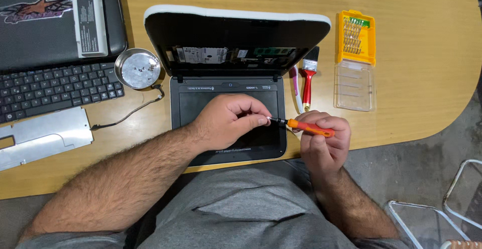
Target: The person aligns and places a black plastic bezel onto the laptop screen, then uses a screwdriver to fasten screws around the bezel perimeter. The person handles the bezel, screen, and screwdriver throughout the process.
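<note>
An orange-handled precision screwdriver (307, 127) lies across my right hand (324, 141), which grips its handle near the table's front edge. My left hand (228, 121) pinches the screwdriver's black tip between thumb and fingers, over the dark screen part (191, 101) of a dismantled small laptop. The laptop's base (236, 33), white-rimmed, stands opened behind it with circuit boards showing inside.
A round metal dish (137, 68) with small screws sits left of the laptop, a loose cable beside it. A keyboard (50, 85), metal plate (45, 136), another laptop and tape roll lie left. A red-handled brush (308, 78) and orange bit case (355, 38) with clear lid sit right.
</note>
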